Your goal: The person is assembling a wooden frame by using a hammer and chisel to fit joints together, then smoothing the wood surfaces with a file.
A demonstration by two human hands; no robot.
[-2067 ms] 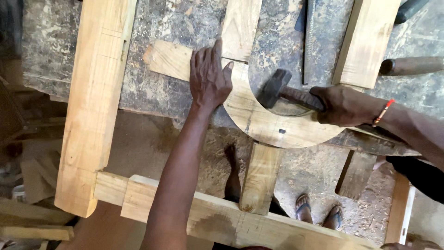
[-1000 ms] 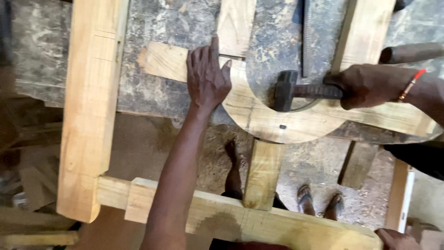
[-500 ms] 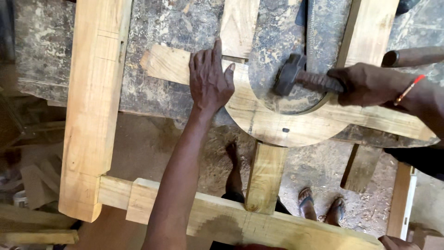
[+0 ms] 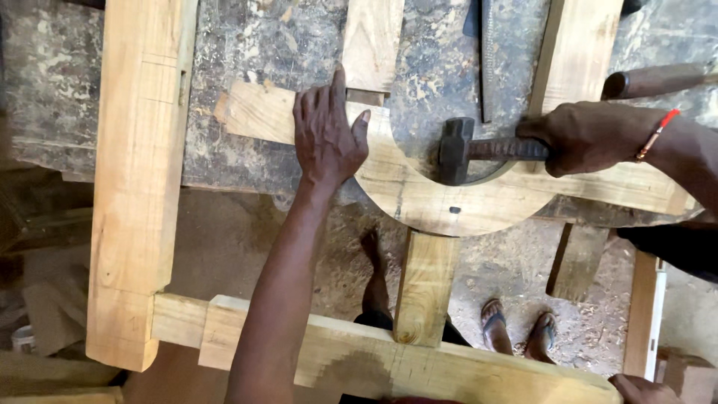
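My left hand [image 4: 325, 135] lies flat, fingers spread, on a curved pale wooden piece [image 4: 419, 198] that rests on a grey, dusty workbench [image 4: 247, 45]. My right hand [image 4: 591, 135], with a red band at the wrist, grips the handle of a dark hammer [image 4: 460, 150]. The hammer's head sits on the inner edge of the curved piece. A thick wooden post [image 4: 138, 179] runs down the left, joined at the bottom to a wooden rail [image 4: 359, 359]. A short upright slat [image 4: 425, 288] meets the curve from below.
Another wooden slat [image 4: 576, 52] crosses the bench at upper right, beside a dark metal file [image 4: 485, 52] and a round tool handle [image 4: 658, 78]. Sandalled feet [image 4: 516, 329] stand on the sawdust floor below. Another person's hand [image 4: 647, 389] shows at the bottom right corner.
The hammer has swung up and come back down onto the curved piece's inner edge, a little further left. My left hand has stayed pressed on the wood.
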